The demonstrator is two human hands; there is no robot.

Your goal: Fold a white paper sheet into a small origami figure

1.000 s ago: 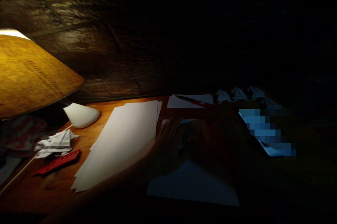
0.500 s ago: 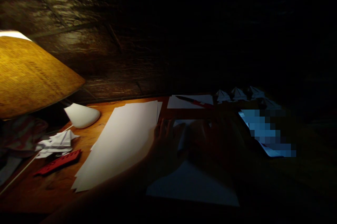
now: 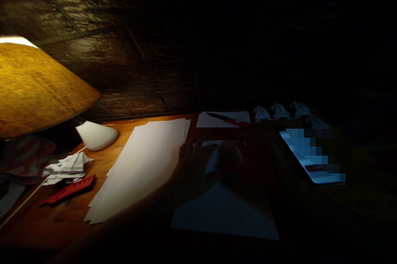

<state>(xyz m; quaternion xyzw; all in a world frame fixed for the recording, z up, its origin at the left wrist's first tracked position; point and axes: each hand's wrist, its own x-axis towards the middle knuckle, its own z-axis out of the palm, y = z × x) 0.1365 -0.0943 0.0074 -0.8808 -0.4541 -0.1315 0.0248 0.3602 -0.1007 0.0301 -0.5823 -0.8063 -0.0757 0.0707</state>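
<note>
A sheet of paper [image 3: 225,214] lies in deep shadow in front of me, and its far part looks raised or bent between my hands. My left hand [image 3: 194,160] is at the sheet's left side, fingers bent, thumb and forefinger reaching in over the paper and seeming to grip it. Barely lit, my right hand [image 3: 252,162] rests at the sheet's right side. Its fingers are lost in the dark. Left of my left hand is a stack of white paper [image 3: 139,164], partly under my forearm's shadow.
A lamp shade [image 3: 40,86] glows at left above its white base [image 3: 97,135]. Near it are a crumpled folded paper [image 3: 70,166] and a red ruler-like piece [image 3: 70,190]. A knife [image 3: 223,119] lies on small sheets. Folded paper shapes [image 3: 281,111] and a lit phone [image 3: 305,160] are at right.
My left hand's fingers have drawn closer together and shifted slightly left. The raised part of the paper between my hands has changed shape. More of the phone's screen shows.
</note>
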